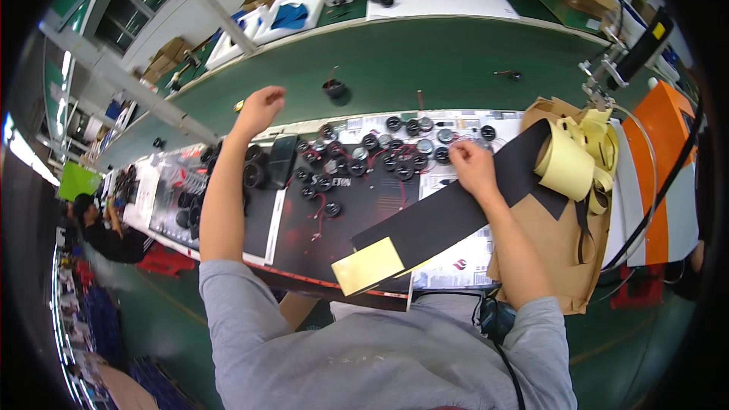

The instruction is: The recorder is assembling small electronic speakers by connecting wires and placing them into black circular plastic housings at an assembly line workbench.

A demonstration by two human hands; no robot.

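My left hand (262, 110) is raised over the near edge of the green conveyor belt (425, 49), its fingers loosely bent and apart, with nothing visible in them. To its right on the belt stands a small black round motor-like part (334, 89) with a wire sticking up. My right hand (474, 168) is at the right end of a cluster of similar round parts (402, 161) with red wires, fingertips pinched together. Whatever they hold is too small to make out. Under that forearm runs a long black strip (433, 224) with a yellow backing piece (368, 266) at its near end.
A yellow paper roll (566, 163) lies on brown cardboard (558, 258) at the right, near an orange panel (661, 175) and a metal stand. A black phone-like slab (282, 159) and more black parts (254, 175) lie near my left forearm. Another person sits across the belt.
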